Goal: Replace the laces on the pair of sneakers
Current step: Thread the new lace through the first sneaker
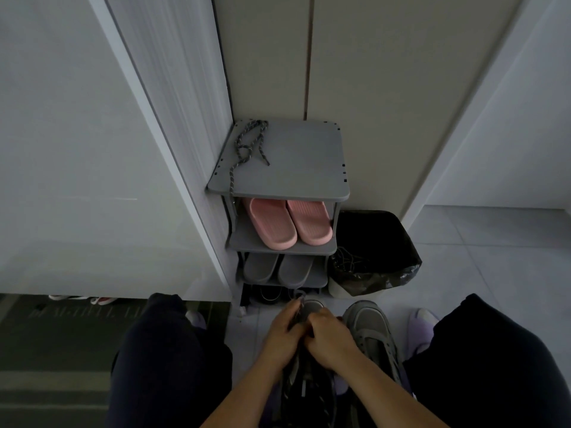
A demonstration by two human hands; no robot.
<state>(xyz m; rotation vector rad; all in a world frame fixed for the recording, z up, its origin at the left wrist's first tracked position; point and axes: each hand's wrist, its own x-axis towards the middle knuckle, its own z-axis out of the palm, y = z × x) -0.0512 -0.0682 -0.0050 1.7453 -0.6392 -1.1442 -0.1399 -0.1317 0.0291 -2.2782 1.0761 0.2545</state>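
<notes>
Two grey sneakers stand on the floor between my knees. Both hands are on the left sneaker [312, 307], hiding most of it. My left hand [285, 330] pinches a dark lace [299, 304] near the toe end, fingers curled. My right hand [330, 335] is curled over the sneaker's middle, and what it holds is hidden. The right sneaker [369, 329] sits beside them with pale laces in it, untouched. A grey speckled rope lace [247, 149] lies loose on top of the grey shoe rack [306, 162].
The rack holds pink slippers [289, 225] and grey slippers [278, 268] on lower shelves. A bin with a black bag [375, 254], dark cords inside, stands right of the rack. White walls close in on both sides. My dark-trousered knees flank the sneakers.
</notes>
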